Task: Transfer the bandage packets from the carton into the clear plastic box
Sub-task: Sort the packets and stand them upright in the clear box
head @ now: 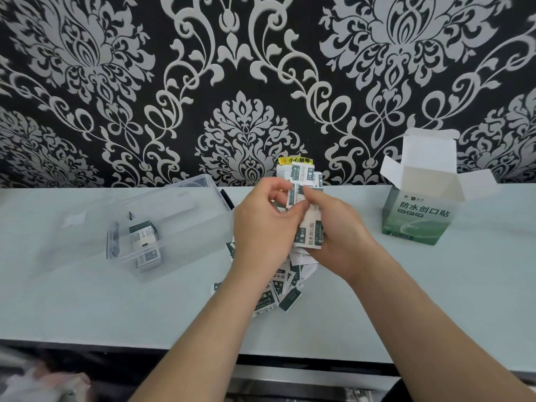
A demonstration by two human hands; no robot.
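Note:
Above the middle of the pale table, both hands hold a bunch of white-and-green bandage packets [308,227]. My left hand [261,227] pinches the upper packets near their top edge. From the right, my right hand [339,227] grips the lower part of the bunch. More loose packets [278,297] lie in a heap on the table under my wrists. The clear plastic box [185,227] stands to the left, with a few packets [145,242] inside. The green carton [417,216] stands at the right, flaps open; its inside is hidden.
The table [87,309] meets a black-and-white patterned wall [116,97] at the back. A yellow warning sticker [295,160] shows on the wall behind the packets. The table's front edge runs across the bottom, with dark clutter [43,378] below at the left.

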